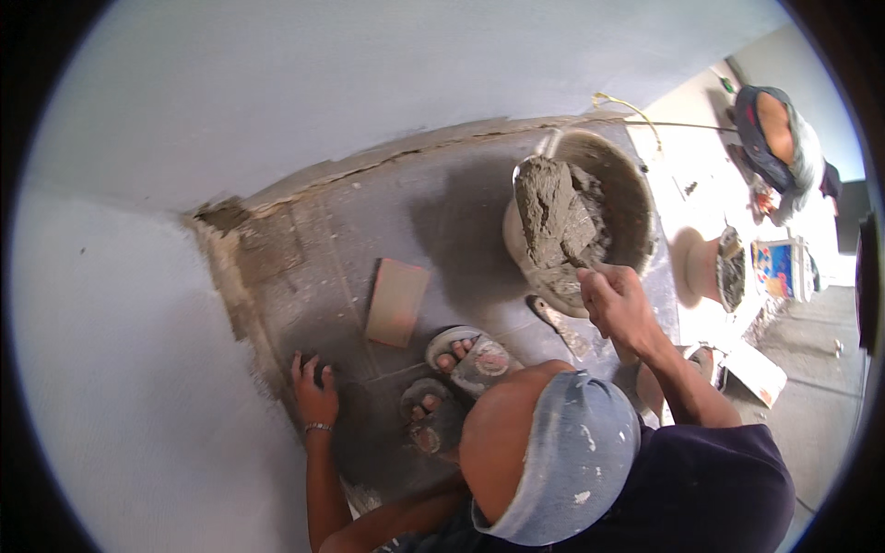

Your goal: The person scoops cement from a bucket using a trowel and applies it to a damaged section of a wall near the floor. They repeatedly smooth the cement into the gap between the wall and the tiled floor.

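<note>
My right hand (616, 309) is closed round the handle of a trowel (579, 229), whose blade carries a thick heap of grey mortar (546, 207). The loaded blade is over a round bucket (647, 184), in which more wet mortar shows. My left hand (315, 394) is low beside the left wall, fingers spread, with a bracelet at its wrist; whether it touches the floor or the wall, I cannot tell. Between my hands, a rectangular tile (397, 302) lies flat on the floor. A mortar-smeared hand tool (558, 325) rests beside the bucket.
A rough, cracked mortar strip (369, 164) runs along the wall base. To the right stand a mortar-coated bucket (708, 267), a colourfully labelled pail (779, 269) and a pale board (756, 370). Another person (779, 147) bends over at the far right. A yellow hose (636, 108) curves behind the bucket.
</note>
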### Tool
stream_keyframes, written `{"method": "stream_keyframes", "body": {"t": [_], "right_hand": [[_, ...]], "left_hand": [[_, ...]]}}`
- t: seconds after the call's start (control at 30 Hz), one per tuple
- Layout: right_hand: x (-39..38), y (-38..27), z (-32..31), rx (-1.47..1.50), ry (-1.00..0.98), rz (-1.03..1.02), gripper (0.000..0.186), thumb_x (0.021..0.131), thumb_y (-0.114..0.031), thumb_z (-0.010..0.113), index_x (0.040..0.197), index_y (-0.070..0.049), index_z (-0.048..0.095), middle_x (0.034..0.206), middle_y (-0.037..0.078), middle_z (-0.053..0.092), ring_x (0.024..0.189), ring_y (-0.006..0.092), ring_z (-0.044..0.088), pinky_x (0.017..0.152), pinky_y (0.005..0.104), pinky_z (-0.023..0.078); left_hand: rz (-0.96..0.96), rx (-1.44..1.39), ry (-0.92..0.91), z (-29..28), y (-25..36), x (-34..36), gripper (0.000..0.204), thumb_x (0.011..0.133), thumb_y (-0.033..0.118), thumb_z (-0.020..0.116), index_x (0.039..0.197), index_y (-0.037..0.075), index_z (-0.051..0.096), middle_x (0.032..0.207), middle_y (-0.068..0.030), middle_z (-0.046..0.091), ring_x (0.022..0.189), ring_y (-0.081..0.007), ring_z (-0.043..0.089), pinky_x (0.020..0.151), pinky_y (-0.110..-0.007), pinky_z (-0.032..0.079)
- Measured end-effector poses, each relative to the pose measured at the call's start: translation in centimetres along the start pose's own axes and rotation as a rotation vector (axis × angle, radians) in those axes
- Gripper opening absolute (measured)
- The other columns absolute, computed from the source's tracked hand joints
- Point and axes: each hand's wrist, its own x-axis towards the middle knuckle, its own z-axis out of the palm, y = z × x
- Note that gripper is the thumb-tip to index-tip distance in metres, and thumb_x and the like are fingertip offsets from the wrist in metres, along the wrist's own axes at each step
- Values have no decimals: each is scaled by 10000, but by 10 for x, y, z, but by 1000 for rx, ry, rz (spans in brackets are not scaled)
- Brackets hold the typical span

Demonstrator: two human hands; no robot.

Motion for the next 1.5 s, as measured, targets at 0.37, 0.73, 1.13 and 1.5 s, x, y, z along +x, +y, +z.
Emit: {"method": "stream_keyframes", "body": {"t": [0.37,0.73,1.13,1.5], "right_hand": [[71,-96,213,1049,-848,5,280,1021,-208,458,1137,25,562,828,27,518,643,119,499,540,285,459],[91,-84,303,1359,-190,-32,390,1009,-90,581,1381,-6,498,918,43,594,757,115,589,653,270,544],[-10,-200,416,1093,-322,-627,219,938,-138,680,1069,20,605,803,56,528,774,130,487,717,299,449],[80,-68,430,969,-662,-261,351,1036,-408,456,1040,-75,567,725,-8,478,528,107,440,457,310,412]], "left_hand": [[-10,-199,-58,-114,61,15,336,969,211,648,1236,7,650,1278,-184,640,1132,-288,654,928,-379,529],[-201,-107,-200,-153,59,-19,330,994,209,640,1264,18,641,1227,-169,663,1062,-244,684,860,-336,556],[-247,-496,-85,-160,20,-12,143,934,3,526,1014,-5,644,1045,-121,696,846,-215,669,799,-346,569],[-476,-573,-92,-147,89,-44,224,1012,38,491,1155,20,662,1109,-93,688,1065,-189,667,841,-331,562]]}}
